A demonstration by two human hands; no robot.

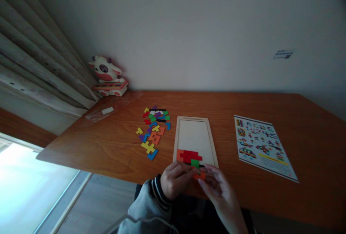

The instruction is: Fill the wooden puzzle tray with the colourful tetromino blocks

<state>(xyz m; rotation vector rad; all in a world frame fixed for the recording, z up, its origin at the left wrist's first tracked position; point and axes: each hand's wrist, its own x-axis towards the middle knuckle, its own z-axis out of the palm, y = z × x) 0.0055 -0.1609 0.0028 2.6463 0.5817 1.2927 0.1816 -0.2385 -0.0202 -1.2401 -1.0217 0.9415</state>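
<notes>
A wooden puzzle tray (175,136) lies before me, its near end partly hidden by my hands. Inside its near part sit an orange piece (180,155), a red piece (190,155), a green piece (195,163) and a black strip, partly covered. At the near edge, my right hand (220,187) pinches an orange puzzle piece (200,176) between thumb and fingers. My left hand (175,180) is closed, its fingertips meeting the left side of that same piece. What lies beneath the left fingers is hidden.
Left of the tray, several coloured puzzle pieces (152,136) are scattered on the wooden table (119,147). A printed pattern sheet (263,147) lies to the right. At the back left stand a cow toy (108,75) and clear plastic wrap (94,116), near a curtain (40,54).
</notes>
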